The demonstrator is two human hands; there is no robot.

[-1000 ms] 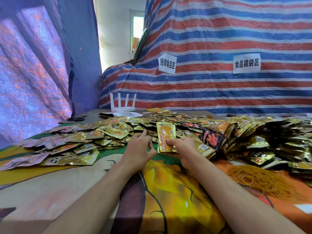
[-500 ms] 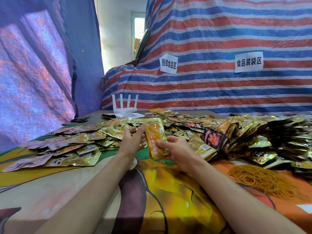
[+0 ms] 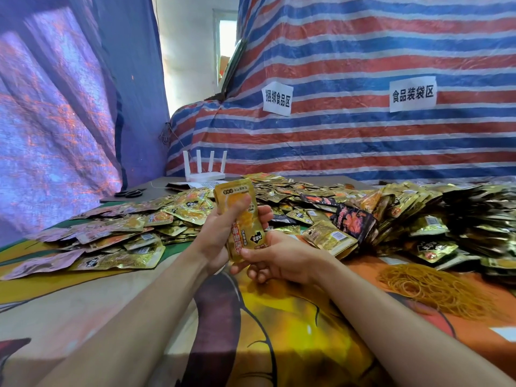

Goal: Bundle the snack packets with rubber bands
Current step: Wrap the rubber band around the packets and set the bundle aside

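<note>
A gold and orange snack packet (image 3: 240, 216) stands upright above the table, held between both hands. My left hand (image 3: 216, 236) grips its left side, thumb across the front and fingertips showing past the right edge. My right hand (image 3: 275, 256) pinches its bottom end from the right. Whether more than one packet is in the stack cannot be told. Loose gold packets (image 3: 178, 216) cover the table behind, and a heap of yellow rubber bands (image 3: 435, 286) lies at the right.
Darker packets (image 3: 474, 219) are piled at the far right, some black ones (image 3: 353, 222) among them. A white router (image 3: 205, 171) and black scissors (image 3: 129, 193) sit at the back left. A striped tarpaulin (image 3: 363, 141) with two paper signs hangs behind.
The packet has been lifted off the pile and brought nearer and upright. My left hand, free one second ago, now grips it; my right hand has slid to its bottom end.
</note>
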